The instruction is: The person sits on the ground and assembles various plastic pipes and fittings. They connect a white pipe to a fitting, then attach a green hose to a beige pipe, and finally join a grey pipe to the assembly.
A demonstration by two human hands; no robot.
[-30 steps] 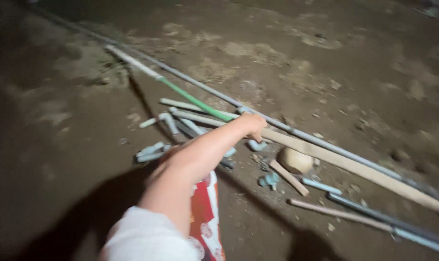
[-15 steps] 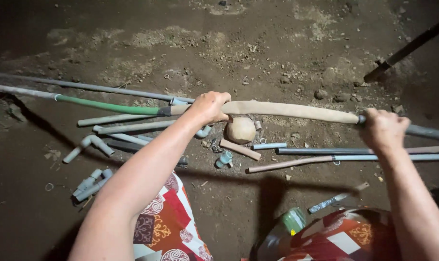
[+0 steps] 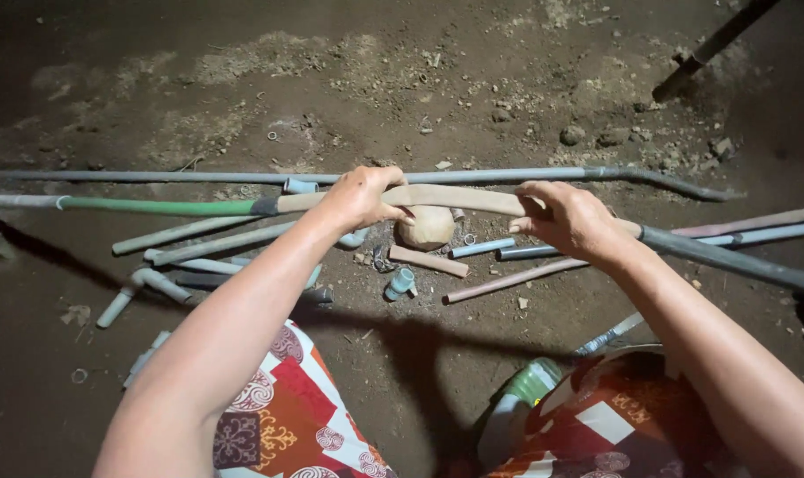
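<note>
Both my hands hold one long pipe above the dirt floor. Its middle stretch is a beige hose (image 3: 459, 198); to the left it turns green (image 3: 154, 207), to the right dark grey (image 3: 730, 258). My left hand (image 3: 362, 196) is closed around the beige part near the green joint. My right hand (image 3: 568, 217) grips the same beige part further right, near the grey joint. Below the hose lies a rounded beige lump (image 3: 426, 227) among short pipe pieces.
A long grey pipe (image 3: 473, 176) lies behind the held one. Several cut grey pipes (image 3: 212, 246), an elbow fitting (image 3: 145, 283), a small bluish fitting (image 3: 401, 283) and thin rods (image 3: 508, 280) litter the ground. A green-capped bottle (image 3: 517, 403) stands between my patterned knees. A dark tool handle (image 3: 707, 49) leans at top right.
My right hand slid left along the pipe, from the grey joint onto the beige hose, closer to my left hand. A second ago only the left arm was reaching to the pipe.
</note>
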